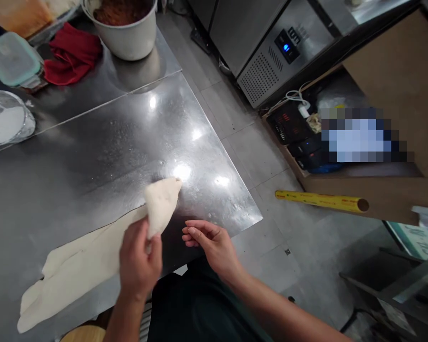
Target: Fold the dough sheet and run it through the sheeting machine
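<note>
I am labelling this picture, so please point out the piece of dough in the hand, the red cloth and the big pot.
Piece of dough (pixel 163 202): head view, on its raised folded middle.
Red cloth (pixel 73 52): head view, on its centre folds.
Big pot (pixel 128 38): head view, on its outer wall.

The left hand (pixel 140 263) was raised near the middle of the view, back toward the camera, its fingers (pixel 153 247) curled shut in a pinch, with the bare forearm running down to the near edge. The right hand (pixel 210 242) lay just to its right, palm turned left, fingers loosely bent and holding nothing, its forearm stretching away to the near right.
</note>
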Available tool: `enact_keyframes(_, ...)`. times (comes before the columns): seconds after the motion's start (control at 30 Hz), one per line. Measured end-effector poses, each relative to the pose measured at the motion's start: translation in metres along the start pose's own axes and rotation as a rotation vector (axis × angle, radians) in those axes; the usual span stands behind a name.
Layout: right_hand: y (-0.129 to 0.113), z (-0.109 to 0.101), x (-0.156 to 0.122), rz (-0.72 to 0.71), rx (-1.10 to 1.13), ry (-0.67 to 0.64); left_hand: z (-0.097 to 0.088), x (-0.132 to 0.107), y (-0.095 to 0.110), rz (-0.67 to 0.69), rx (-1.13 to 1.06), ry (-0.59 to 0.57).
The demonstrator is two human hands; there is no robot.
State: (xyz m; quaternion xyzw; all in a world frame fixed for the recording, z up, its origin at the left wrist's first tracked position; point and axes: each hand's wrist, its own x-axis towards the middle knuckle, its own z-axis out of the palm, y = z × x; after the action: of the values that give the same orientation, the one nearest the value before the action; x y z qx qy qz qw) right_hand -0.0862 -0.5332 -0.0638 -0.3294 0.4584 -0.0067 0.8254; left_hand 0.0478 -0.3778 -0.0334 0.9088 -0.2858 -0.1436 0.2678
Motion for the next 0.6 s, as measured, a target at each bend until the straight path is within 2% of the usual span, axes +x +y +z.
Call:
enact_keyframes(0.07, 0.019, -0.01, -0.017, 0.062, -0.015, 0.061, 0.004, -0.02, 0.012, 0.227, 0.086, -0.071)
enact_keyframes(0.1, 0.028, -0.016, -0.027, 0.101, -0.055, 0.053, 0.002, -0.031, 0.016, 0.264, 0.09, -0.126)
enact_keyframes(0.17, 0.041, -0.025, -0.049, 0.202, -0.16, -0.033, -0.005, -0.058, 0.023, 0.221, 0.076, -0.156)
enact_keyframes(0.23, 0.048, -0.025, -0.066, 0.308, -0.195, -0.106, -0.01, -0.092, 0.026, 0.148, 0.041, -0.101)
enact_keyframes(0.33, 0.057, -0.006, -0.081, 0.389, -0.146, -0.198, 0.006, -0.154, 0.021, 0.196, 0.022, -0.069)
enact_keyframes(0.4, 0.069, 0.011, -0.087, 0.409, -0.212, -0.267, 0.03, -0.195, 0.012, 0.163, 0.1, 0.04)
enact_keyframes(0.43, 0.077, 0.019, -0.09, 0.413, -0.296, -0.303, 0.042, -0.213, 0.008, 0.094, 0.118, 0.113)
enact_keyframes(0.5, 0.091, 0.028, -0.097, 0.406, -0.47, -0.398, 0.06, -0.245, 0.0, -0.015, 0.145, 0.339)
enact_keyframes(0.53, 0.095, 0.03, -0.1, 0.442, -0.534, -0.458, 0.065, -0.259, -0.002, -0.053, 0.106, 0.432)
enact_keyframes(0.6, 0.09, 0.033, -0.104, 0.53, -0.593, -0.496, 0.064, -0.285, -0.005, -0.25, -0.08, 0.477)
